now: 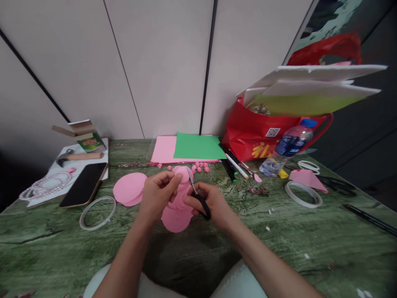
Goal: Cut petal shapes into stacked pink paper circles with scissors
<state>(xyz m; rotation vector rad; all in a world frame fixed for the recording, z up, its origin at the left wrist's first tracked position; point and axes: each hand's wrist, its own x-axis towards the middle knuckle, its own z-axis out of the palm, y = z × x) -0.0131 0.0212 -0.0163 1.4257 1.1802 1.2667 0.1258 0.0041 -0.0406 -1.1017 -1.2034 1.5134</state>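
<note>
Between the thumb and fingers of my left hand (159, 191) is a small pink paper circle (183, 176). My right hand (214, 203) grips black-handled scissors (203, 205), their blades pointing up and leaning toward the right edge of that circle. Whether the blades touch the paper I cannot tell. Below both hands, overlapping pink paper circles (176, 219) lie on the table, partly hidden by my fingers. To the left of my left hand rests a stack of larger pink circles (129, 188). Small pink balls (201, 166) are scattered just beyond the scissors.
Pink and green paper sheets (200, 145) lie against the wall. At left are a phone (84, 185), a hammer (83, 156), a bead string (49, 184) and a tape roll (98, 212). At right stand a water bottle (287, 147) and a red bag (245, 132), near pens (236, 165) and another tape roll (303, 194).
</note>
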